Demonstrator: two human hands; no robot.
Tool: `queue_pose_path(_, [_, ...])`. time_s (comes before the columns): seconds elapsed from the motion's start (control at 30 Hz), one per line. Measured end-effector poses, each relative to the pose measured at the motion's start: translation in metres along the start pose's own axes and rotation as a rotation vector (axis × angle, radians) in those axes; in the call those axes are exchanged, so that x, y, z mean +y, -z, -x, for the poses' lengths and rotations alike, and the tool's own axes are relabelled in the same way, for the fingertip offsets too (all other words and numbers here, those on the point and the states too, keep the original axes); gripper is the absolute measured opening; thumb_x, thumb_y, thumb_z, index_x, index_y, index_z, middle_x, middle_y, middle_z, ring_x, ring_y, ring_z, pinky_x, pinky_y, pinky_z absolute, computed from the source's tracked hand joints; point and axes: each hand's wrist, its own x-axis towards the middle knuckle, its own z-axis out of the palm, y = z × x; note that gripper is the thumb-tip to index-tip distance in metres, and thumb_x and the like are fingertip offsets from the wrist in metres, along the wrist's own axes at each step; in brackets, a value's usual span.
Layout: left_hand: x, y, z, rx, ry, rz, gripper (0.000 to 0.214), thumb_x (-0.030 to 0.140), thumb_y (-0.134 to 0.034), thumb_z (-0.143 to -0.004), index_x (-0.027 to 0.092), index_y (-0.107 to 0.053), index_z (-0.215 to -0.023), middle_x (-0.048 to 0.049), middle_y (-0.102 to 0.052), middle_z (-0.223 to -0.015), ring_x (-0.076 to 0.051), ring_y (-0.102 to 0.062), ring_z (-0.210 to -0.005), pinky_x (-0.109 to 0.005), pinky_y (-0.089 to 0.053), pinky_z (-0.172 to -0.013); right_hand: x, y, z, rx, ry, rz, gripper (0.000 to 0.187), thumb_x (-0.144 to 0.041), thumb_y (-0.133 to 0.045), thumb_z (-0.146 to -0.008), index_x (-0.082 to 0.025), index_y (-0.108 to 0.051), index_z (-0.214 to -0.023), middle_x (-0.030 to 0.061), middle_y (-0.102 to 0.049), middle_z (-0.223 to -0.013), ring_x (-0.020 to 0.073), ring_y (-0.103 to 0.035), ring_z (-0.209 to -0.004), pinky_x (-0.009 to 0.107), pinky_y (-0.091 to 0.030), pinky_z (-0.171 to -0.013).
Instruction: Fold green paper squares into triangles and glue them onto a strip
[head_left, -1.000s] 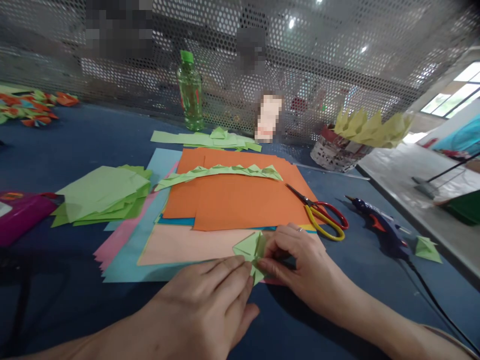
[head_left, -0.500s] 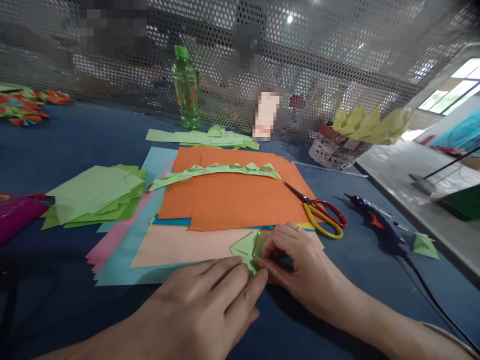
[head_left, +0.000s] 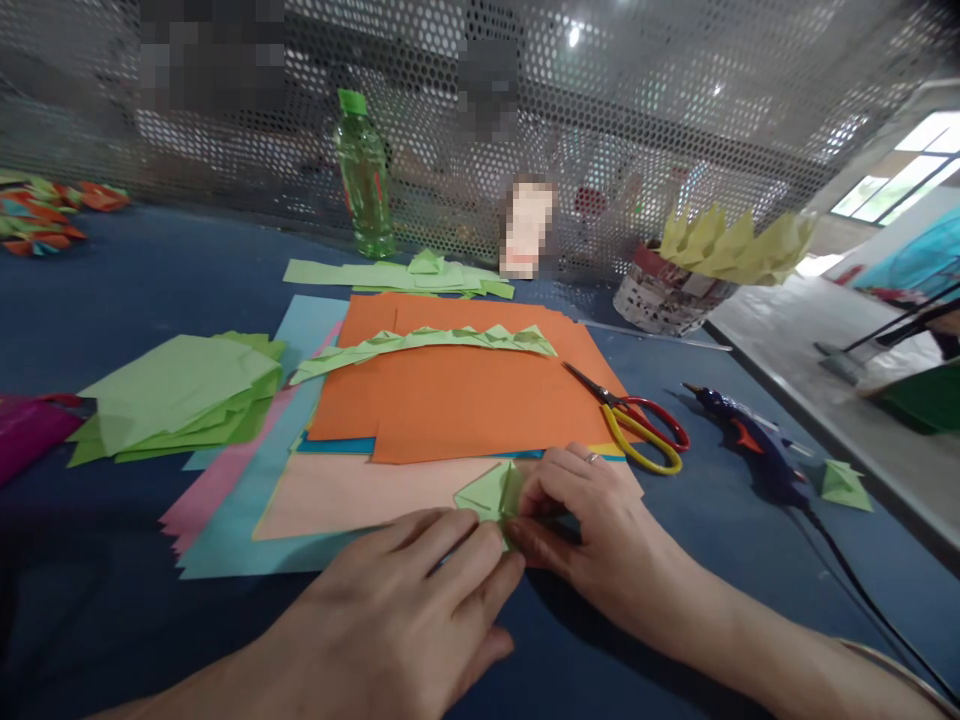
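Observation:
A small folded light-green paper piece [head_left: 491,492] lies at the near edge of a stack of coloured sheets. My left hand [head_left: 405,620] rests on the table with its fingertips pressed onto the piece's lower corner. My right hand [head_left: 592,530], a ring on one finger, pinches the piece's right side with fingers closed. A long strip of joined green folded points [head_left: 427,345] lies across the orange sheet [head_left: 465,400] beyond my hands.
Red-and-yellow scissors [head_left: 637,425] and a blue glue gun [head_left: 750,445] with its cord lie to the right. A pile of green squares [head_left: 180,395] sits left, a green bottle [head_left: 362,185] and a basket with yellow paper [head_left: 675,295] stand by the mesh wall.
My left fingers have slid a little along the piece's lower edge while the right hand keeps its pinch. The view has drifted slightly.

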Motion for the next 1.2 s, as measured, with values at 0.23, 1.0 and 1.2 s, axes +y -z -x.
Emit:
queue_pose_path(0.23, [0.000, 0.003, -0.003, -0.032, 0.059, 0.043, 0.028, 0.035, -0.048, -0.105, 0.021, -0.071, -0.109, -0.0033, -0.069, -0.100, -0.021, -0.062, -0.095, -0.033, -0.049, -0.086, 0.002, 0.000, 0.001, 0.007, -0.040, 0.026, 0.020, -0.015, -0.074, -0.084, -0.021, -0.056, -0.089, -0.0011, -0.064, -0.088, 0.0175, -0.055, -0.081, 0.031, -0.038, -0.074])
queue_pose_path(1.0, [0.000, 0.022, -0.008, -0.017, 0.075, 0.184, 0.039, 0.032, -0.039, -0.109, 0.017, -0.074, -0.100, -0.0058, -0.071, -0.099, -0.020, -0.065, -0.091, -0.031, -0.052, -0.081, 0.012, 0.011, 0.006, 0.007, 0.039, -0.133, 0.022, -0.002, -0.059, -0.089, -0.022, -0.056, -0.097, 0.0017, -0.063, -0.101, 0.0168, -0.060, -0.094, 0.032, -0.048, -0.083])
queue_pose_path(1.2, [-0.003, 0.016, -0.006, -0.001, 0.047, 0.167, 0.039, 0.033, -0.038, -0.109, 0.018, -0.073, -0.100, -0.0045, -0.071, -0.097, -0.021, -0.065, -0.094, -0.034, -0.053, -0.084, 0.003, 0.009, 0.006, -0.107, 0.232, -0.115, 0.036, -0.005, -0.061, -0.093, -0.022, -0.056, -0.124, 0.0046, -0.064, -0.121, 0.0180, -0.058, -0.112, 0.032, -0.045, -0.098])
